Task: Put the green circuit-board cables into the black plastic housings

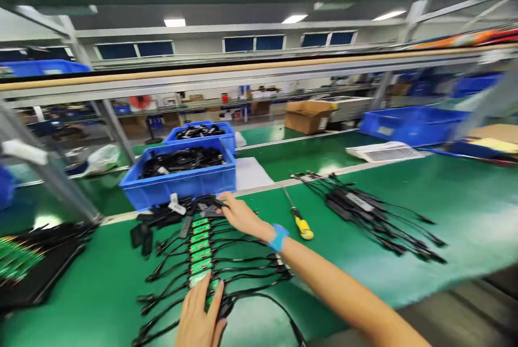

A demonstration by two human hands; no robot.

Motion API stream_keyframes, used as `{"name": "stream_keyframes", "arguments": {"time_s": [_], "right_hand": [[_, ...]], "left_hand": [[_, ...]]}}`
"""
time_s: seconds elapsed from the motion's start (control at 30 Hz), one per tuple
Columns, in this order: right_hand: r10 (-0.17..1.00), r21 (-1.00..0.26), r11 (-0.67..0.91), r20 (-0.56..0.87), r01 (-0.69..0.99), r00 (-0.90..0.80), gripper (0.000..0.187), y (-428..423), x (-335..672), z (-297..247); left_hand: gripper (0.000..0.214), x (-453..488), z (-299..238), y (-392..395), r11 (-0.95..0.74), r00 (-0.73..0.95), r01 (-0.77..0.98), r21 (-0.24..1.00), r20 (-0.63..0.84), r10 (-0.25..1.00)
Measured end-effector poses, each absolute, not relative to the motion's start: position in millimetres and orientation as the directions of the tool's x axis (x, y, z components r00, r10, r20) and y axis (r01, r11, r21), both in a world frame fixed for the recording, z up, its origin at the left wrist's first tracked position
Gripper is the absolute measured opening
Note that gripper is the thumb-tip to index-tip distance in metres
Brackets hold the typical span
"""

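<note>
A column of small green circuit boards [201, 247] lies on the green mat, with black cables [251, 269] running out on both sides. My left hand [199, 314] rests on the near end of this column, fingers extended and slightly apart, beside a black cable part. My right hand [242, 217], with a blue band [279, 237] at the wrist, reaches to the far end. Its fingers are closed on a black plastic casing [210, 208] at the edge of a pile of black casings [164, 216]. Motion blur softens the fingertips.
Behind the pile stands a blue bin [182, 177] full of black parts, another blue bin [202, 130] beyond. To the right lie a yellow-handled screwdriver [302, 224] and a bundle of black cabled units [360, 209]. A black tray [48, 266] with green boards sits left.
</note>
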State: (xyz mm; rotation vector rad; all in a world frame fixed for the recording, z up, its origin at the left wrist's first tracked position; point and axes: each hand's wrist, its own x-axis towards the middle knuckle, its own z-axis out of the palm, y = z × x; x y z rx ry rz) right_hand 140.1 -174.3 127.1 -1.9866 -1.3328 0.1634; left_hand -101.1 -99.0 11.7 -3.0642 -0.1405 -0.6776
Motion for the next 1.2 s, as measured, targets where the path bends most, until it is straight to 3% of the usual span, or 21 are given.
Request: {"name": "stream_keyframes", "arguments": {"time_s": [0.2,0.33,0.4,0.47,0.5,0.6,0.7,0.8,0.9,0.97,1.2], "right_hand": [[0.841,-0.715,-0.278,0.141,0.642,0.522,0.030,-270,100,58],[0.787,-0.772,-0.362,0.048,0.523,0.615,0.044,-298,80,25],[0.738,-0.835,-0.355,0.026,0.421,0.674,0.048,-302,73,19],[0.681,-0.902,-0.315,0.002,0.296,0.732,0.049,-302,69,20],[0.656,-0.931,-0.281,-0.011,0.231,0.755,0.049,-301,67,22],[0.572,-0.991,-0.129,-0.048,0.033,0.819,0.047,-297,63,30],[0.542,-0.993,0.020,-0.088,-0.118,0.835,0.031,-290,60,33],[0.602,-0.982,0.040,-0.122,-0.183,0.789,0.025,-280,59,32],[0.648,-0.964,0.024,-0.186,-0.264,0.739,0.036,-267,56,31],[0.650,-0.955,0.028,-0.206,-0.294,0.731,0.043,-258,52,32],[0.652,-0.956,0.049,-0.188,-0.288,0.735,0.037,-237,34,39]], "left_hand": [[0.006,-122,1,-108,-0.949,0.891,0.206,0.239,0.355,0.282],[0.015,-134,15,-109,-0.855,0.901,0.164,0.493,0.277,0.332],[0.024,-132,29,-105,-0.658,0.920,0.189,0.729,0.103,0.378],[0.037,-125,45,-102,-0.265,0.904,0.276,0.924,-0.156,0.398],[0.041,-119,52,-101,-0.024,0.881,0.301,0.953,-0.268,0.390],[0.050,-102,66,-102,0.516,0.821,0.163,0.841,-0.406,0.403],[0.058,-89,69,-107,0.687,0.808,0.029,0.726,-0.422,0.412],[0.063,-82,64,-114,0.701,0.853,0.049,0.712,-0.394,0.341],[0.055,-79,57,-119,0.653,0.884,0.095,0.751,-0.365,0.291],[0.050,-77,53,-121,0.617,0.897,0.115,0.779,-0.348,0.273],[0.057,-78,50,-124,0.593,0.902,0.200,0.780,-0.383,0.200]]}}
